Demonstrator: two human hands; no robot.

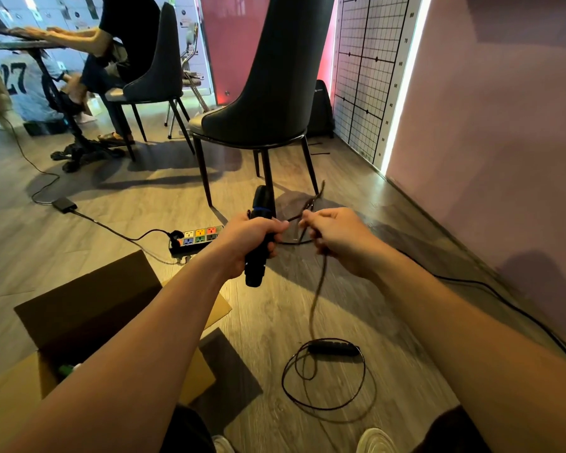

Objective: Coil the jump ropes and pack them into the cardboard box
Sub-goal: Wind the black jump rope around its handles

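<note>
My left hand [252,241] grips a black jump rope handle [258,253] with a blue ring, held upright in front of me. My right hand [334,235] pinches the thin black rope [317,289] just right of that handle. The rope is blurred and hangs down to a loose loop on the floor [324,377], where the second black handle [334,349] lies. An open cardboard box [89,305] stands on the floor at lower left, partly behind my left forearm. Something green [66,369] shows inside it.
A dark chair [268,103] stands just ahead, its legs close behind my hands. A power strip [196,238] with a cable lies left of centre. Another person sits at a desk at far left. A black cable [504,295] runs along the pink wall on the right.
</note>
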